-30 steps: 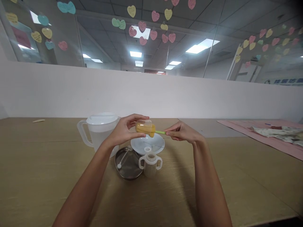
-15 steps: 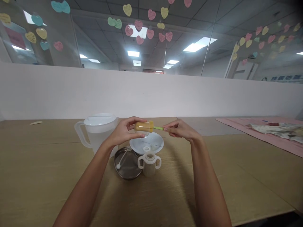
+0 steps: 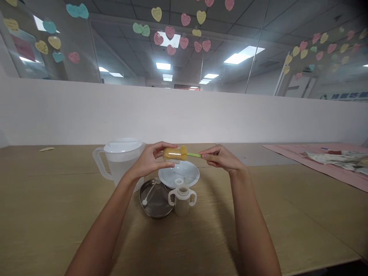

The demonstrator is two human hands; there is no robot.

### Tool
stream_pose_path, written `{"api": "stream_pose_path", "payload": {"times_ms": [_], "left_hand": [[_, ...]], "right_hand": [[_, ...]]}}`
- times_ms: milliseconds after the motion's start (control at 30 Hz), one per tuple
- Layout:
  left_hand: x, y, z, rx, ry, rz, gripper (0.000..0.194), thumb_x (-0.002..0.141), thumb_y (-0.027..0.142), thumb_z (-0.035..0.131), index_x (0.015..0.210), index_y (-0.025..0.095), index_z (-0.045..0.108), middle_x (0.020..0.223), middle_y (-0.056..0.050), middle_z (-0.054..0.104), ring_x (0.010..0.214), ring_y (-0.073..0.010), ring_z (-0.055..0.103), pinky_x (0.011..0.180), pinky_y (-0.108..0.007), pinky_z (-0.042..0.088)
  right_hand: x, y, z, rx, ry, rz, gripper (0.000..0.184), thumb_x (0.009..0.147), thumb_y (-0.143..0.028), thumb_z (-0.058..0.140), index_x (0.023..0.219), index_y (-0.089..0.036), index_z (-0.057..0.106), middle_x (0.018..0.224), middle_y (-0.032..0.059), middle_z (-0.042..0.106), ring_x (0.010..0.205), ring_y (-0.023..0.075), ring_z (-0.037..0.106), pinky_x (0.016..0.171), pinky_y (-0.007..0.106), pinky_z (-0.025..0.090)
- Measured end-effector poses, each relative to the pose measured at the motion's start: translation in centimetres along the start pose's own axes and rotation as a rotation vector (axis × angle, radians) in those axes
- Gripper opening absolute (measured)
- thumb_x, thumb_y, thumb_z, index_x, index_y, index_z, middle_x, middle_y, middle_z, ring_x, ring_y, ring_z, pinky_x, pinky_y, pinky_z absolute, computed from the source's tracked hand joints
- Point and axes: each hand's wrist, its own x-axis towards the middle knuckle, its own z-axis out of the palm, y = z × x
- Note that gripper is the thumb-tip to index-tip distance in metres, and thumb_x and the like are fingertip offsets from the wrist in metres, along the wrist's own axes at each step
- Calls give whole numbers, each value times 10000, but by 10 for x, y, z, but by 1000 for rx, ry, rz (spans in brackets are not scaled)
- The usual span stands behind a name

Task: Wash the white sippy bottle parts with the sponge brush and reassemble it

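My left hand [image 3: 147,161] is wrapped round a clear bottle [image 3: 171,154], which lies on its side in the air with its mouth to the right. Inside it sits the yellow sponge head of a bottle brush [image 3: 194,155], bulging out at the mouth. My right hand [image 3: 220,158] pinches the brush's green handle. Below the bottle is a white bowl [image 3: 164,177] with a small white ring-shaped piece in it. A two-handled cup [image 3: 182,204] stands open in front of the bowl. Beside it, a round metal tray [image 3: 157,209] holds a white straw piece [image 3: 150,191].
A lidded white pitcher [image 3: 119,165] stands left of the bowl, partly behind my left hand. At the far right, a pink cloth [image 3: 283,154] carries crumpled fabric [image 3: 330,158]. A low white wall [image 3: 184,115] runs along the table's back edge, with glass above it.
My right hand has drawn the brush slightly to the right, and the sponge now bulges more at the bottle's mouth. My left hand keeps its hold. The view has shifted a little.
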Motion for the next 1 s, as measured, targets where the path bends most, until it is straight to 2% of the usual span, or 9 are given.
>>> {"api": "stream_pose_path", "payload": {"times_ms": [233,433,600,667,767,867,1000], "left_hand": [[-2,1,-6,58,2,-13,468,559,275,764,992,180,613,1130,-76,603,1062,-222,544,960,-394,412],[-4,5,-9,91,-1,-4,460,556,264,766,987,185,626,1138,-76,603,1071,-226,540,965,-390,417],[-3,4,-6,78,-11,10,478,562,264,763,1012,189,623,1141,-75,601,1074,-227,538,961,-386,424],[-2,3,-5,82,-4,7,481,569,267,759,1024,192,619,1143,-72,599,1075,-225,536,967,-384,418],[-1,1,-8,95,25,-24,486,586,293,745,1041,184,613,1129,-79,603,1059,-229,542,965,-398,413],[-1,-3,-14,100,42,-67,499,599,332,727,1055,174,604,1109,-89,608,1040,-239,548,951,-419,415],[-3,-5,-19,94,37,-83,510,592,346,729,1057,178,603,1124,-83,602,1049,-238,543,953,-409,411]], "right_hand": [[0,-7,8,-120,-90,94,510,676,-447,657,1046,-96,647,419,-54,378,396,29,244,379,201,153],[2,1,7,-55,-186,111,498,662,-413,680,1032,-80,649,420,-53,385,403,32,253,384,204,154],[0,6,4,6,-231,55,449,681,-375,673,1009,-68,656,394,-71,345,385,23,226,390,205,138],[1,6,5,21,-217,46,447,678,-374,675,1002,-66,658,394,-75,329,389,23,221,392,205,129],[6,5,12,57,-125,58,470,648,-400,690,981,-69,667,422,-69,336,407,25,230,393,201,123],[14,3,21,110,-17,109,511,614,-433,702,981,-79,667,455,-59,366,418,24,243,394,194,126],[19,-2,27,67,47,168,549,603,-454,698,1007,-84,658,452,-51,386,431,33,277,400,187,150]]}}
